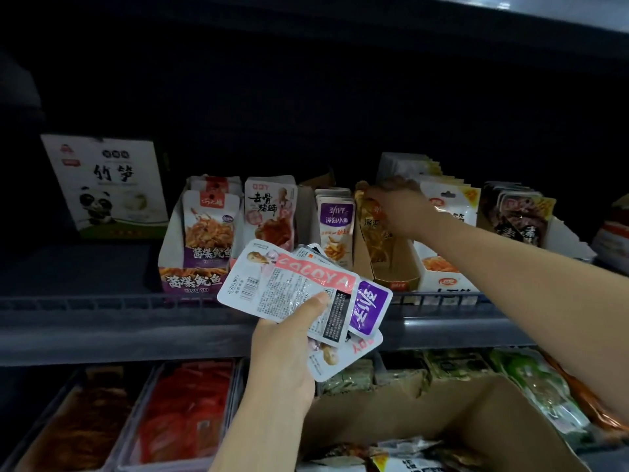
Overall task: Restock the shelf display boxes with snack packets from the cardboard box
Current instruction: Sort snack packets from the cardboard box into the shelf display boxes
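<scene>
On shelf, centre right: right hand (398, 207) pinching orange packet (372, 229) in display box (394, 277);
Near centre: left hand (289, 342) gripping fanned snack packets (289, 287);
Near right: cardboard box (442, 413)

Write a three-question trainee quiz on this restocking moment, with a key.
1. True or false: the left hand holds several packets.
2. What is the right hand reaching into?
A. the cardboard box
B. a display box on the shelf
C. the panda carton
3. Which colour is the packet with the big white character in the left hand's fan?

Key: 1 true; 2 B; 3 purple.
</scene>
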